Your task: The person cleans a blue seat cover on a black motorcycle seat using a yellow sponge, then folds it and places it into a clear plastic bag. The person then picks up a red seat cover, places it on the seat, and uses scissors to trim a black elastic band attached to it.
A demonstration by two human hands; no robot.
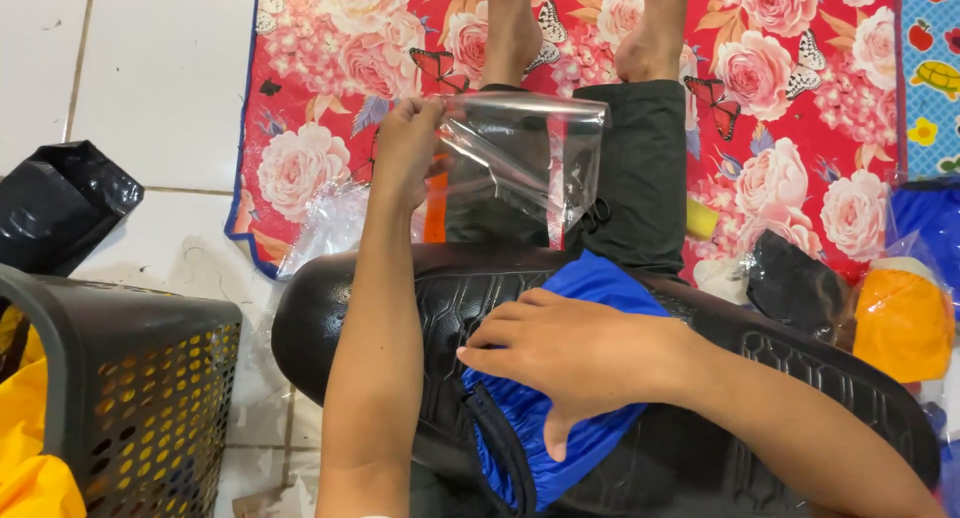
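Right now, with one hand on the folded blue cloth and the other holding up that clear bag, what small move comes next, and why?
Probably lift the folded blue garment toward the clear plastic bag. The right hand already presses it flat on the black cushion, while the left hand pinches the bag up.

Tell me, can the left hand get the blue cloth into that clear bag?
Probably not by itself: the left hand is busy pinching the clear plastic bag up, while the right hand presses the folded blue cloth on the black cushion.

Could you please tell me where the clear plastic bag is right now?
In the head view, the clear plastic bag hangs at upper centre, pinched by the left hand above the blue garment.
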